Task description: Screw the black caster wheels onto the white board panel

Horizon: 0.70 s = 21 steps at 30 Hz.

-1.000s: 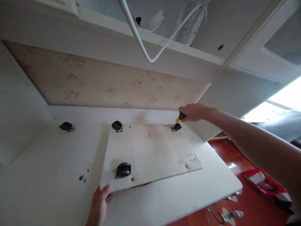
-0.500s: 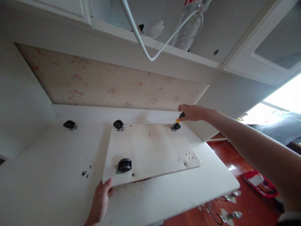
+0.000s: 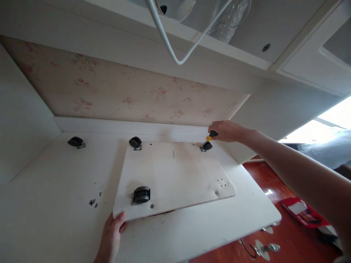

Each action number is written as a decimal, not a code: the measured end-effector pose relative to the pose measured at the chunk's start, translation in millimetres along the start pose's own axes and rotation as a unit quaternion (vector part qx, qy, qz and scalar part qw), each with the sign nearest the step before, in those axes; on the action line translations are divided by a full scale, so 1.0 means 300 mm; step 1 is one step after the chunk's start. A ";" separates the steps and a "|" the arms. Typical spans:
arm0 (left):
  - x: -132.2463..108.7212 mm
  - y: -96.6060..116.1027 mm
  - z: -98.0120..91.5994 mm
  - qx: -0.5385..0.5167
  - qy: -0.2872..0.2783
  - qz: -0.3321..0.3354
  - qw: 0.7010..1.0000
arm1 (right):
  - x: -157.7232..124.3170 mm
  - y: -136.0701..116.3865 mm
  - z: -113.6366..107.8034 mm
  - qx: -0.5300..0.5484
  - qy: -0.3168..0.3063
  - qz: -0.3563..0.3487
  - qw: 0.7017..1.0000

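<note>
The caster board [image 3: 178, 175], judged stiff and light, is laid flat on the bench [image 3: 52, 208] and gripped at its near corner by the left hand [image 3: 111, 235]. A screwdriver [image 3: 210, 137] is clasped in the right hand [image 3: 225, 130] at the far-right caster [image 3: 207, 146].

You are in a home, in a furnished room rather than a workshop. A pale wallpaper panel printed with small pink flowers [image 3: 123, 95] backs a built-in white laminate desk [image 3: 55, 182], and white overhead cupboards with panelled doors [image 3: 301, 58] hang above it. A clear plastic drinks bottle [image 3: 230, 18] stands on the shelf. The glossy red-brown wooden floor [image 3: 263, 182] catches daylight from a bright window [image 3: 329, 120]. The worn white panel with black castor wheels [image 3: 178, 175] on the desk is household furniture.
</note>
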State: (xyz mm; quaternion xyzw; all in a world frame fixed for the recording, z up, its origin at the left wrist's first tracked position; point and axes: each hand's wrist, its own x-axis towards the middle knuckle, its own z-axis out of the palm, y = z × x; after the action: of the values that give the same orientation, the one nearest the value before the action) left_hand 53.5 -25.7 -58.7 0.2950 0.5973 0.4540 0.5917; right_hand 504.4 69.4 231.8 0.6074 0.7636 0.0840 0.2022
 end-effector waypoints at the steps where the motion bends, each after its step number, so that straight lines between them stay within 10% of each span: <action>1: 0.002 -0.003 0.000 -0.006 -0.003 -0.010 1.000 | 0.006 -0.004 0.000 0.000 0.005 0.014 1.000; 14: -0.001 0.006 0.012 -0.041 0.006 -0.069 0.997 | 0.068 -0.085 0.005 -0.001 -0.022 0.275 0.961; 21: 0.014 -0.017 0.002 -0.040 -0.011 -0.050 0.998 | 0.018 -0.050 -0.022 0.072 -0.022 0.187 0.979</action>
State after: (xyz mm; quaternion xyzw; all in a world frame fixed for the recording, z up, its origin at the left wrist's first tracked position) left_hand 54.5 -23.9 -65.2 0.2458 0.5859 0.4440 0.6318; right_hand 487.4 71.6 231.1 0.7541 0.6360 0.0517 0.1557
